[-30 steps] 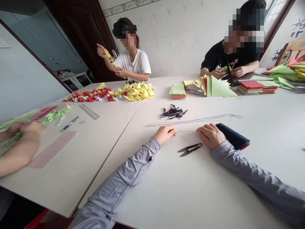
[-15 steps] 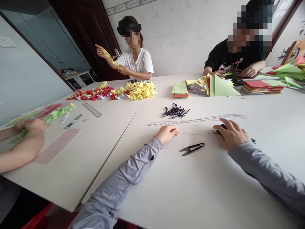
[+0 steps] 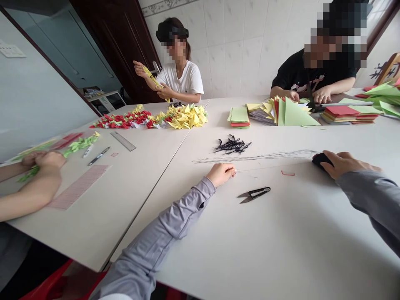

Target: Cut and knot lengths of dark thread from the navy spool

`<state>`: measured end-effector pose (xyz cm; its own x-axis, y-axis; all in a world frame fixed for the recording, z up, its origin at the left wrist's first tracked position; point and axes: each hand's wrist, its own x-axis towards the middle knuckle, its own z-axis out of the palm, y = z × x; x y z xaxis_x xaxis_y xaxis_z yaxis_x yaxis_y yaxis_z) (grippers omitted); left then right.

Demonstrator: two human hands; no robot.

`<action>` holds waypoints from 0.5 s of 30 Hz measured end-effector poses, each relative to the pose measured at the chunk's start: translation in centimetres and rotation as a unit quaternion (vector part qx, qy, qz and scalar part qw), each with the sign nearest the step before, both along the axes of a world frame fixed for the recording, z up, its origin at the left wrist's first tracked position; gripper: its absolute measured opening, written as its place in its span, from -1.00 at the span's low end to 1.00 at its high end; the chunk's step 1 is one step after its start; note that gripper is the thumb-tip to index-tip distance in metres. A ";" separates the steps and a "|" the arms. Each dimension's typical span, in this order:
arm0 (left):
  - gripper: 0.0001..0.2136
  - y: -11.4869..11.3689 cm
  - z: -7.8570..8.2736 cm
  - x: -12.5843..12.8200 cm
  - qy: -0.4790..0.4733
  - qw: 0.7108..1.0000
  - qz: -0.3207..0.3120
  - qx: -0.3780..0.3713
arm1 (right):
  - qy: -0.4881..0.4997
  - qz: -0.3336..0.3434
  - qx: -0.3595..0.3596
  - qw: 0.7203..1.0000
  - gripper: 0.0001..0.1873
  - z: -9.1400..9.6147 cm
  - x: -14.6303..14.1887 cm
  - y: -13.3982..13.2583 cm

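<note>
**Q:** What is held by the left hand (image 3: 221, 175)?

**A:** Its fingers are closed into a pinch, and the end of a thin dark thread (image 3: 265, 167) appears to be gripped there, though the thread is faint. The hand is placed up and to the left of the thread snips (image 3: 254, 194).

**Q:** And the right hand (image 3: 346, 163)?

**A:** Its fingers are curved, partly open, over a dark roll (image 3: 320, 160), well to the right of the snips. The thread is stretched towards it. Whether the roll is gripped cannot be told.

**Q:** What else is entered?

**A:** 1 bundle of black twisted wires (image 3: 231, 145) and 1 line of long thin strands (image 3: 256, 157) are placed beyond the snips, with 1 small red loop (image 3: 287, 173) just to their right. The snips are set well apart from the near edge of the white table (image 3: 281, 233). The seam with the 2nd table (image 3: 125, 196) is passed left of the left hand.
</note>
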<state>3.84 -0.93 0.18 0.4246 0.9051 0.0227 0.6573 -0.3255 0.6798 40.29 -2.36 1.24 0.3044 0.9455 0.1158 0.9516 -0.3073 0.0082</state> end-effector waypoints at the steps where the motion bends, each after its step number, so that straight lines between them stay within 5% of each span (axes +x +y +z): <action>1: -0.76 0.0 0.0 0.0 0.000 1.000 0.001 0.000 | -0.007 -0.015 -0.026 1.000 -0.60 0.6 -0.3 -0.3; 8: -0.74 0.0 0.0 0.0 -0.011 1.000 0.001 -0.006 | -0.019 0.006 -0.152 0.988 -0.58 3.0 -5.3 -2.6; 15: -0.74 0.3 -0.3 0.0 -0.031 0.999 -0.003 -0.019 | -0.020 0.058 -0.122 0.991 -0.55 2.3 -8.7 -3.1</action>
